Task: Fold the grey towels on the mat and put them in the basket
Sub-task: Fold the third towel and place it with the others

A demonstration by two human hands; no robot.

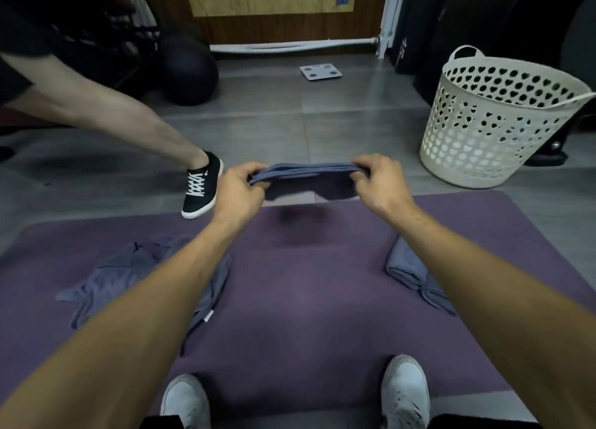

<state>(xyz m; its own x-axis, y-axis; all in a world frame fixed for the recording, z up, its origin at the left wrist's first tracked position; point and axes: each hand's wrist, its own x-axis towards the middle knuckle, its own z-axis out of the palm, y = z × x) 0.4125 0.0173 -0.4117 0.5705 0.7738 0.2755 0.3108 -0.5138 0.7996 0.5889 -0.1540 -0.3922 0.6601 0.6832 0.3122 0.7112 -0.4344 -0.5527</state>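
Both arms stretched straight out, left hand (240,188) and right hand (379,183) each pinching an end of a folded grey towel (304,178), held up over the mat's (306,299) far edge, basket (493,119) off to its right.

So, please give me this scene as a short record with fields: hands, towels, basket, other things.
hands: left hand and right hand grip the ends of a folded towel, held above the mat
loose towel: crumpled, mat's left side
folded towels: mat's right side
basket: on floor, beyond mat, right
other: another person's black shoe at mat's far edge
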